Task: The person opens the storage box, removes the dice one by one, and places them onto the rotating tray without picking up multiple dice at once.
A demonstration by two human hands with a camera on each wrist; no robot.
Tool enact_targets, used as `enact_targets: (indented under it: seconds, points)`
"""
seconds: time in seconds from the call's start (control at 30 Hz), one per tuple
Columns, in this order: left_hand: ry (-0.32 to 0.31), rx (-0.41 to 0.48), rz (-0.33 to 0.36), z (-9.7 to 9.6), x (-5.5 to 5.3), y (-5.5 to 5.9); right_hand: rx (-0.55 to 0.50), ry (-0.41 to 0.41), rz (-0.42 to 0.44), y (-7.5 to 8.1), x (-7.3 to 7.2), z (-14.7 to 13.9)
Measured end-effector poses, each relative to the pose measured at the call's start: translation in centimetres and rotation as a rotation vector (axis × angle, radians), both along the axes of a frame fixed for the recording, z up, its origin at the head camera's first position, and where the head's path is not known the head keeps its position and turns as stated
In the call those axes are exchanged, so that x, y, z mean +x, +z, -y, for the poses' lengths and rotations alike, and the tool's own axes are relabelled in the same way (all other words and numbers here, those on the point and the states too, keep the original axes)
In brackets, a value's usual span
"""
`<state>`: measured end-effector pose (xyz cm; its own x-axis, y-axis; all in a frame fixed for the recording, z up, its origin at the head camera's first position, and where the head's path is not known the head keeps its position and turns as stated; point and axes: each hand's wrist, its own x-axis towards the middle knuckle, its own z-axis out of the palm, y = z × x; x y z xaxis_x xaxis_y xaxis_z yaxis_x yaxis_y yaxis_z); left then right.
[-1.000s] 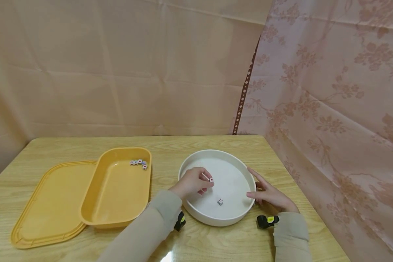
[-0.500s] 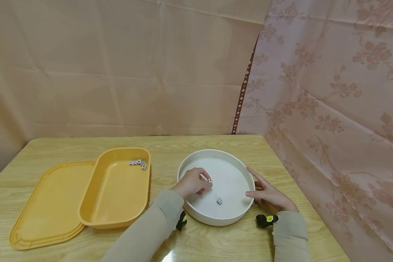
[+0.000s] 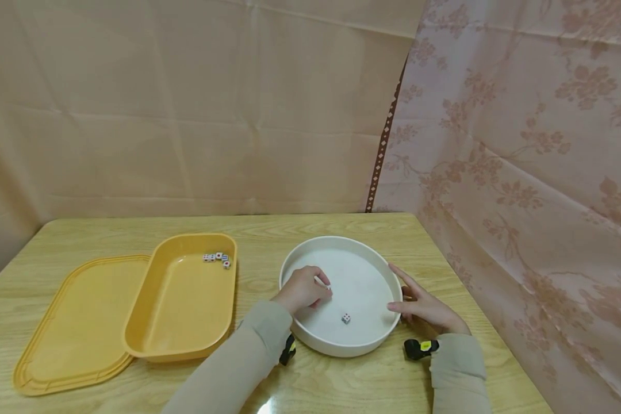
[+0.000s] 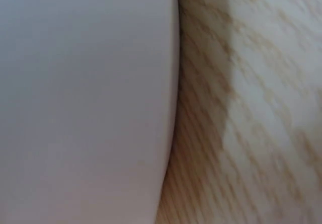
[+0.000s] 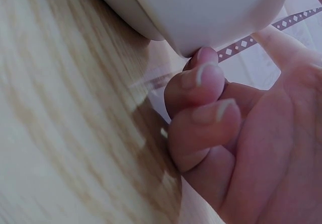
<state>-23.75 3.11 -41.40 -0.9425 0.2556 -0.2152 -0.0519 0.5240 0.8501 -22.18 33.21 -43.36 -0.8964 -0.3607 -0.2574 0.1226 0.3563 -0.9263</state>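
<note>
In the head view my left hand (image 3: pixel 302 288) reaches over the near-left rim of a round white tray (image 3: pixel 336 348) and pinches a small white die (image 3: pixel 328 287), mostly hidden by the fingertips. A second die (image 3: pixel 345 318) lies on the tray floor to the right of that hand. My right hand (image 3: pixel 429 310) holds the tray's right side, thumb over the rim. From the right wrist view, its curled fingers (image 5: pixel 201 128) sit outside the tray wall, fingertips right at the lower edge. Only the tray's white wall (image 4: pixel 85 103) and wood grain fill the left wrist view.
Left of the tray stands a deep yellow box (image 3: pixel 178 322) with several dice (image 3: pixel 219 256) in its far right corner. Its yellow lid (image 3: pixel 77 322) lies partly under the box's left side. Curtains hang behind and to the right of the wooden table (image 3: pixel 331 391).
The die between my left fingertips has turned, and its red-dotted face is now nearly out of sight. Both hands otherwise stay in place; the loose die has not moved in the tray.
</note>
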Motion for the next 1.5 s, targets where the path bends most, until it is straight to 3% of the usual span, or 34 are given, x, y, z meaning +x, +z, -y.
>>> enact_targets:
  seconds: [0.33,0.7,1.17,1.5]
  points:
    - [0.01,0.048,0.03,0.1,0.1,0.2,0.004,0.002,-0.001,-0.2,-0.1,0.0]
    - [-0.033,0.119,0.031,0.6,0.0,1.5,0.007,0.008,-0.02,-0.3,0.0,0.0]
    - [-0.064,0.114,0.002,1.9,-0.2,5.5,0.009,-0.001,-0.015,0.1,0.0,-0.2]
    - [-0.05,0.123,-0.026,4.0,-0.4,8.0,0.009,0.011,-0.021,-0.1,-0.1,-0.1]
